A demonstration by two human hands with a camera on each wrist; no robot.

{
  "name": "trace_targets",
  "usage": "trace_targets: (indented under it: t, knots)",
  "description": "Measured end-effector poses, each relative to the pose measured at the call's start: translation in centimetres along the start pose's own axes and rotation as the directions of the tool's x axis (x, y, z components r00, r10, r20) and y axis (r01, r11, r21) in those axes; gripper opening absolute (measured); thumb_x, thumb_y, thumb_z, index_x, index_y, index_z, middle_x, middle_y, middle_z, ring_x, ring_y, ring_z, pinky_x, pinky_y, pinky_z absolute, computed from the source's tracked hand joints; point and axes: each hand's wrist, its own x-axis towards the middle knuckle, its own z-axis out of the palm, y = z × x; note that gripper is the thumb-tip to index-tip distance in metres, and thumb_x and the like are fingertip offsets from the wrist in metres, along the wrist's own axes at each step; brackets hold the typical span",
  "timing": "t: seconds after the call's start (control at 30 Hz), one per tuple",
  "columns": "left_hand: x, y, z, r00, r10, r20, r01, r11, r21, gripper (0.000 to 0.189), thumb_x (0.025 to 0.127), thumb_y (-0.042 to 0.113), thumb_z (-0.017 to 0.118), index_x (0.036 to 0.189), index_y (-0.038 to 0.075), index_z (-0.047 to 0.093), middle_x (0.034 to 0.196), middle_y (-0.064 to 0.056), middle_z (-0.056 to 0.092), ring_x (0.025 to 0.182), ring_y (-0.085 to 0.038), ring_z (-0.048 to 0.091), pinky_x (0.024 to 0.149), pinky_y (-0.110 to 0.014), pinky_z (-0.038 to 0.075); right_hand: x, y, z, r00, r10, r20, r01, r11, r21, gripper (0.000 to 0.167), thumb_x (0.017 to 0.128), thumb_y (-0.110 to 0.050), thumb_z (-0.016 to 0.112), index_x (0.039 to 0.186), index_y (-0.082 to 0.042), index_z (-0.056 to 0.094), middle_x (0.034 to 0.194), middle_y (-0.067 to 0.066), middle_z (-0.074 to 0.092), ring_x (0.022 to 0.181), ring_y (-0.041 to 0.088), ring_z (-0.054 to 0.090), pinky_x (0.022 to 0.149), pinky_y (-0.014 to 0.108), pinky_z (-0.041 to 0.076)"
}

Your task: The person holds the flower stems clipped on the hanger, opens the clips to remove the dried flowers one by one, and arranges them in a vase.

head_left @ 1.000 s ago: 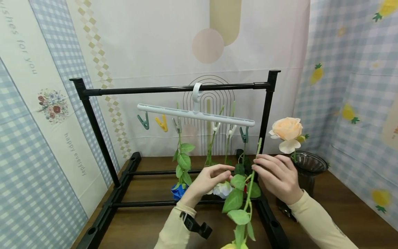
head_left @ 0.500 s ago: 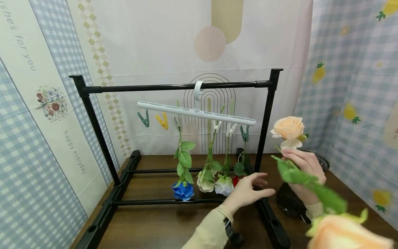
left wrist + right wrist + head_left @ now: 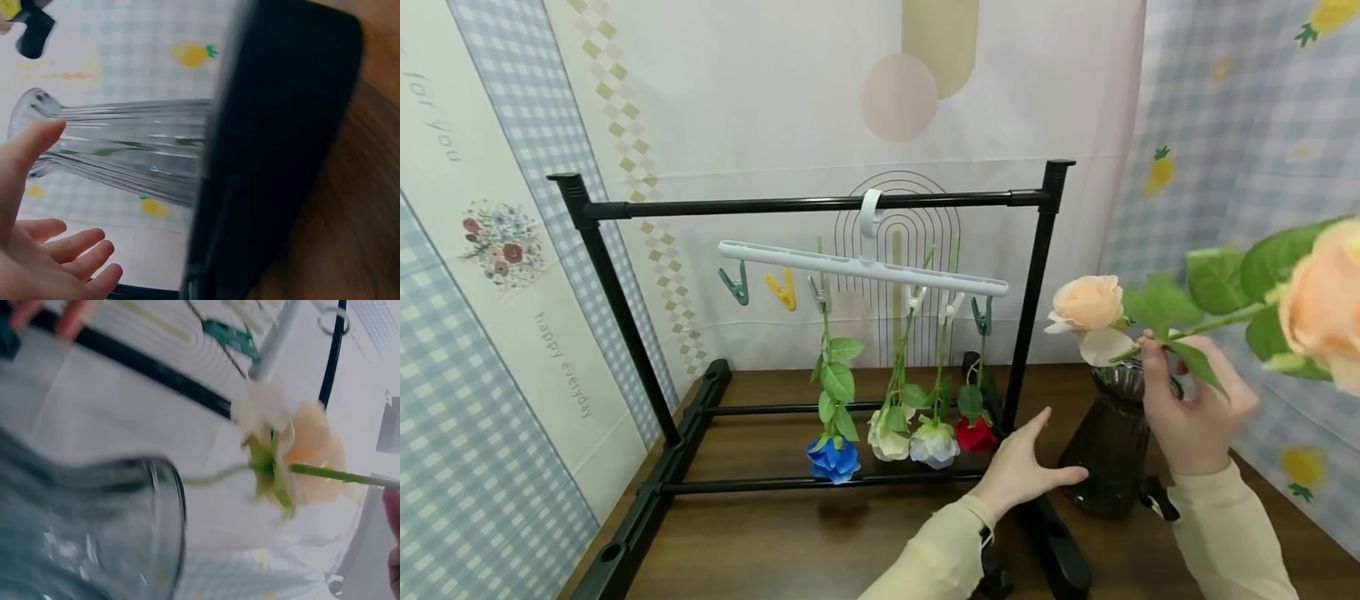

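My right hand pinches the green stem of a peach artificial rose, its bloom pointing right and its leaves spread along the stem. The stem's cut end overlaps a second peach rose standing in a dark-looking glass vase. In the right wrist view the held stem crosses that bloom, beyond the vase rim. My left hand is held beside the vase with thumb and fingers spread, holding nothing. The left wrist view shows the glass vase behind its thumb, with green inside.
A black rack carries a pale blue hanger with clips. A blue rose, two whitish roses and a red rose hang upside down from it. The rack's right foot lies close to the left hand and the vase.
My right hand has carried the peach rose from beside the hanger rightward to the vase, swinging its bloom from low to up at the right. My left hand has moved right towards the vase.
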Motion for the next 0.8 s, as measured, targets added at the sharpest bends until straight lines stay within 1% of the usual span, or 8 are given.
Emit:
trace_targets:
  t: [0.1, 0.2, 0.3, 0.33, 0.4, 0.53, 0.63, 0.8]
  knots:
    - [0.2, -0.4, 0.4, 1.000, 0.018, 0.001, -0.018, 0.998, 0.057, 0.085, 0.080, 0.045, 0.077, 0.151, 0.030, 0.032, 0.152, 0.010, 0.040, 0.138, -0.015, 0.044, 0.107, -0.034, 0.044, 0.6, 0.3, -0.5, 0.999, 0.030, -0.022, -0.033, 0.985, -0.170, 0.023, 0.084, -0.012, 0.071, 0.085, 0.011, 0.070, 0.070, 0.023, 0.065, 0.067, -0.012, 0.040, 0.069, 0.007, 0.029]
    - [0.5, -0.3, 0.9, 1.000, -0.008, -0.012, 0.008, 0.998, 0.062, 0.087, 0.078, 0.046, 0.078, 0.150, 0.032, 0.033, 0.151, 0.010, 0.042, 0.137, -0.016, 0.045, 0.106, -0.035, 0.045, 1.2, 0.4, -0.9, 0.995, 0.095, -0.020, -0.097, 0.961, -0.259, 0.022, 0.083, -0.010, 0.069, 0.093, 0.009, 0.072, 0.070, -0.004, 0.069, 0.066, -0.016, 0.038, 0.067, 0.007, 0.026]
    - [0.8, 0.0, 1.7, 0.999, -0.048, -0.023, 0.049, 0.997, 0.056, 0.089, 0.076, 0.048, 0.080, 0.150, 0.035, 0.032, 0.150, 0.010, 0.042, 0.136, -0.016, 0.046, 0.105, -0.036, 0.046, 1.6, 0.7, -1.3, 0.988, 0.153, 0.018, -0.141, 0.944, -0.297, 0.023, 0.083, -0.010, 0.068, 0.094, 0.010, 0.071, 0.080, -0.032, 0.059, 0.064, -0.018, 0.037, 0.064, 0.008, 0.025]
    - [0.9, 0.2, 2.1, 0.998, -0.057, -0.023, 0.058, 0.997, 0.053, 0.090, 0.075, 0.048, 0.080, 0.150, 0.035, 0.032, 0.150, 0.010, 0.042, 0.136, -0.015, 0.047, 0.104, -0.035, 0.046, 1.6, 0.8, -1.5, 0.985, 0.169, 0.032, -0.151, 0.937, -0.314, 0.023, 0.084, -0.010, 0.067, 0.093, 0.010, 0.071, 0.083, -0.038, 0.055, 0.063, -0.019, 0.036, 0.064, 0.008, 0.025]
    - [1.2, 0.4, 2.7, 0.997, -0.068, -0.021, 0.069, 0.997, 0.042, 0.091, 0.074, 0.049, 0.080, 0.150, 0.036, 0.031, 0.150, 0.010, 0.042, 0.135, -0.015, 0.047, 0.104, -0.035, 0.047, 1.6, 1.2, -2.0, 0.978, 0.199, 0.063, -0.164, 0.919, -0.359, 0.023, 0.085, -0.012, 0.066, 0.092, 0.009, 0.072, 0.083, -0.040, 0.054, 0.063, -0.023, 0.038, 0.062, 0.007, 0.025]
    - [1.5, 0.6, 3.4, 0.997, -0.072, -0.030, 0.073, 0.997, 0.034, 0.093, 0.073, 0.049, 0.081, 0.150, 0.036, 0.030, 0.149, 0.010, 0.044, 0.132, -0.013, 0.051, 0.101, -0.032, 0.049, 1.3, 1.8, -2.6, 0.964, 0.227, 0.139, -0.141, 0.879, -0.456, 0.023, 0.088, -0.015, 0.064, 0.095, 0.006, 0.071, 0.076, -0.004, 0.074, 0.069, -0.033, 0.037, 0.063, 0.002, 0.025]
    - [1.7, 0.7, 3.7, 0.996, -0.072, -0.045, 0.075, 0.996, 0.055, 0.093, 0.073, 0.050, 0.081, 0.150, 0.037, 0.031, 0.148, 0.009, 0.046, 0.129, -0.013, 0.054, 0.098, -0.031, 0.050, 1.0, 2.3, -3.0, 0.948, 0.250, 0.196, -0.123, 0.857, -0.500, 0.021, 0.088, -0.013, 0.063, 0.095, 0.006, 0.071, 0.084, 0.027, 0.071, 0.072, -0.037, 0.035, 0.066, -0.002, 0.026]
    - [2.0, 0.8, 4.6, 0.996, -0.065, -0.059, 0.070, 0.993, 0.094, 0.091, 0.071, 0.052, 0.082, 0.148, 0.038, 0.034, 0.143, 0.009, 0.052, 0.122, -0.012, 0.059, 0.094, -0.029, 0.051, 0.8, 3.1, -3.7, 0.908, 0.317, 0.274, -0.113, 0.815, -0.569, 0.017, 0.085, -0.011, 0.061, 0.084, 0.005, 0.068, 0.075, 0.025, 0.070, 0.064, -0.037, 0.028, 0.055, 0.003, 0.026]
